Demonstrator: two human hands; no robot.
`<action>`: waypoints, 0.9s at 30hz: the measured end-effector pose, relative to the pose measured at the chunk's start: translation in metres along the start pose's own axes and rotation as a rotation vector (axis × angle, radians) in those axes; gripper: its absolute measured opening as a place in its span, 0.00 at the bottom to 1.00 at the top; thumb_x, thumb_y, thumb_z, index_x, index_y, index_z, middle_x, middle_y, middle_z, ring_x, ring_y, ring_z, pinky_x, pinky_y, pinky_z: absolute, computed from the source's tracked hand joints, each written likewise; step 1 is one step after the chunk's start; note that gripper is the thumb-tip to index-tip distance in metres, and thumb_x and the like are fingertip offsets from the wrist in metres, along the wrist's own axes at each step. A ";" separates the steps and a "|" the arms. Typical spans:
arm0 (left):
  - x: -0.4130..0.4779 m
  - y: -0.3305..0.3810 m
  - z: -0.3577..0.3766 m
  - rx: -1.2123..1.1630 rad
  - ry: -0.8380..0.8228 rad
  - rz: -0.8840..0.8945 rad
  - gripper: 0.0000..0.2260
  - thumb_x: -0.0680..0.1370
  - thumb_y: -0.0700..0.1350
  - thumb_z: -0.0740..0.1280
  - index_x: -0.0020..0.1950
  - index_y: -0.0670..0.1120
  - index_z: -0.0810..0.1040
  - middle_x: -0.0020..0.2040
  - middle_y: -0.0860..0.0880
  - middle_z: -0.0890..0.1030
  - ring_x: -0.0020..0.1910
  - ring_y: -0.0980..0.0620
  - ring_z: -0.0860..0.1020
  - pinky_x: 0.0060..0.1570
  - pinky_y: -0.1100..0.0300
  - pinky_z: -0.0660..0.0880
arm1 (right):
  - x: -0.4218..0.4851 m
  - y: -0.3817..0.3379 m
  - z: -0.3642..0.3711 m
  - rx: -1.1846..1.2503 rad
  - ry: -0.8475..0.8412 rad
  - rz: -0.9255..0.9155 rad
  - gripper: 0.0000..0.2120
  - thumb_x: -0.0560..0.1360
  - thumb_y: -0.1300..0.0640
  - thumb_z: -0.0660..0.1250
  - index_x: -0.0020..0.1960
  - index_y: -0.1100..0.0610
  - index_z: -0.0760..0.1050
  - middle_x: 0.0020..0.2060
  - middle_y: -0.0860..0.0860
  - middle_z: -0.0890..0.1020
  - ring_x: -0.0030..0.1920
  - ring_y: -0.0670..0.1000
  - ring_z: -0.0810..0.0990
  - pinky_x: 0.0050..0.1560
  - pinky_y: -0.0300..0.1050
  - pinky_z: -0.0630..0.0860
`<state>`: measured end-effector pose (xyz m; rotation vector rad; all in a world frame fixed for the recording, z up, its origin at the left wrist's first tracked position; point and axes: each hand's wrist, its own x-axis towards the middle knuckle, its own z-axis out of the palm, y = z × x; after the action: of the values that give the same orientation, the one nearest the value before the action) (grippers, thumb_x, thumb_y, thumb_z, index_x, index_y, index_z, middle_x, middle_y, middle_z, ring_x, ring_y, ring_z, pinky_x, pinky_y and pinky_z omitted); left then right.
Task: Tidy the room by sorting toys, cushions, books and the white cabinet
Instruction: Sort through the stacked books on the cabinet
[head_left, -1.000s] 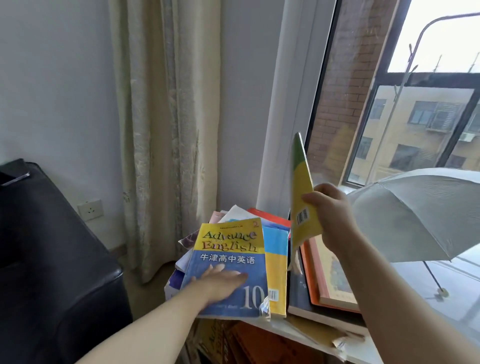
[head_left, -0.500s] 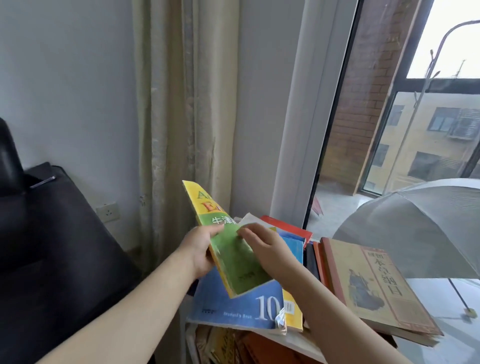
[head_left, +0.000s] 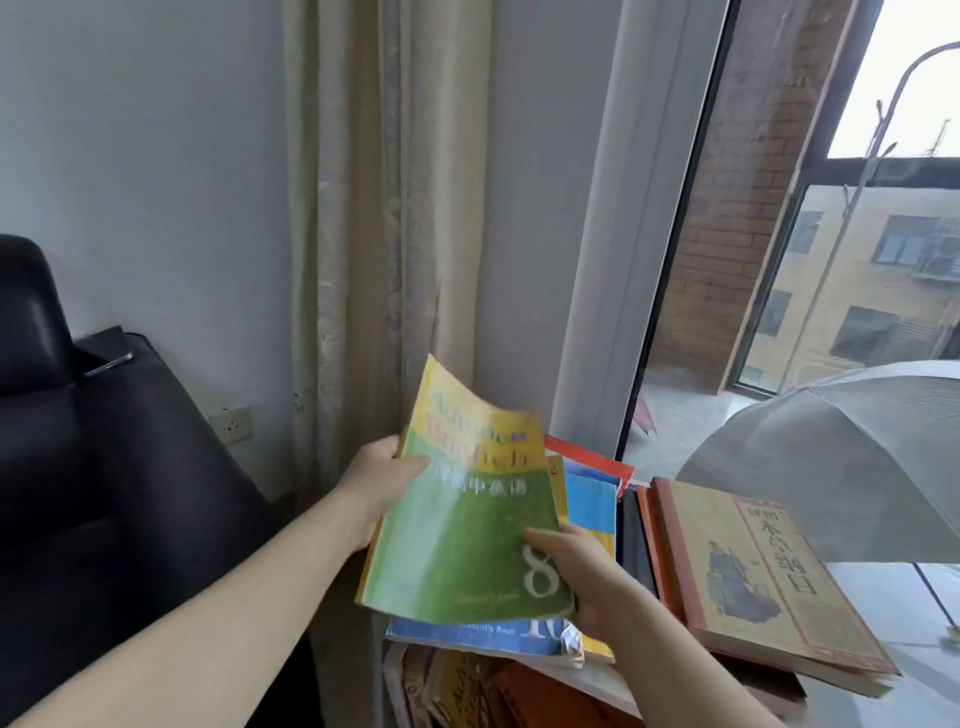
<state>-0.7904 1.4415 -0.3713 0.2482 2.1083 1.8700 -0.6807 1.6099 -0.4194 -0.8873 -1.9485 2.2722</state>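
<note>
A green and yellow textbook (head_left: 467, 525) with a white 8 on its cover is held face up over a pile of books. My left hand (head_left: 376, 480) grips its left edge and my right hand (head_left: 576, 577) grips its lower right corner. Under it lies a blue textbook (head_left: 467, 636) on top of the pile, with a yellow and blue one (head_left: 589, 499) and a red one (head_left: 587, 457) beneath. A thick tan book (head_left: 753, 566) with a figure on its cover lies flat to the right. More books (head_left: 467, 691) fill the white cabinet's shelf below.
A black padded chair (head_left: 104, 493) stands at the left. A beige curtain (head_left: 379, 234) hangs behind the pile, beside a wall socket (head_left: 231, 425). An open grey umbrella (head_left: 841, 462) sits at the right by the window (head_left: 779, 234).
The green book came from my right hand alone, held upright at the right, across to the left pile. Both hands now hold it flat and face up over the blue textbook.
</note>
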 end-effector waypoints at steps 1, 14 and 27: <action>0.000 -0.008 0.002 0.029 -0.031 -0.051 0.06 0.77 0.33 0.63 0.52 0.39 0.76 0.41 0.40 0.80 0.34 0.46 0.79 0.34 0.59 0.76 | -0.001 0.007 0.000 -0.034 0.015 0.019 0.07 0.78 0.62 0.63 0.54 0.63 0.74 0.42 0.59 0.81 0.33 0.55 0.81 0.38 0.51 0.80; 0.011 -0.092 0.034 0.518 -0.025 -0.119 0.07 0.73 0.35 0.62 0.45 0.45 0.75 0.51 0.42 0.81 0.48 0.44 0.79 0.48 0.54 0.77 | -0.001 0.036 -0.023 -0.295 0.300 0.050 0.05 0.78 0.61 0.61 0.44 0.58 0.73 0.46 0.57 0.81 0.49 0.57 0.81 0.54 0.54 0.78; 0.027 -0.096 0.039 0.729 0.055 -0.214 0.19 0.78 0.43 0.61 0.69 0.48 0.66 0.67 0.43 0.65 0.61 0.41 0.71 0.59 0.56 0.71 | 0.028 0.035 -0.012 -0.864 0.433 0.034 0.18 0.79 0.48 0.58 0.62 0.61 0.64 0.61 0.57 0.69 0.58 0.57 0.74 0.54 0.50 0.73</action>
<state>-0.7951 1.4737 -0.4731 0.1186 2.6513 0.9427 -0.6873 1.6236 -0.4635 -1.3033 -2.6499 1.0196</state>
